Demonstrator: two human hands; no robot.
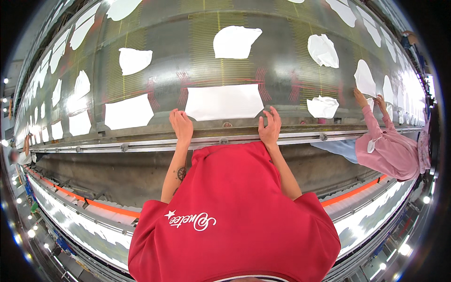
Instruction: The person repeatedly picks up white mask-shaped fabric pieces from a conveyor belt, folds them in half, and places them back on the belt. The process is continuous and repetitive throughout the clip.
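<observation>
White six-sided fabric panel (pixel 224 102), smooth, flat on dark glossy tabletop (pixel 169 51); my left fingers (pixel 177 119), right fingers (pixel 274 120) loosely spread near ends.

The wide white panel (pixel 224 102) looks like thin, matt cloth with a smooth face. The rumpled white piece (pixel 322 108) to its right seems the same matt fabric, its surface creased and uneven. Beneath them the bench (pixel 178 51) is smooth and glossy — bright reflections streak its surface. The rail (pixel 150 144) along its edge is metal with a dull sheen. The red shirt (pixel 235 244) is matt cloth — whether woven or knitted, I cannot tell. The orange strip (pixel 112 207) looks like smooth plastic.
</observation>
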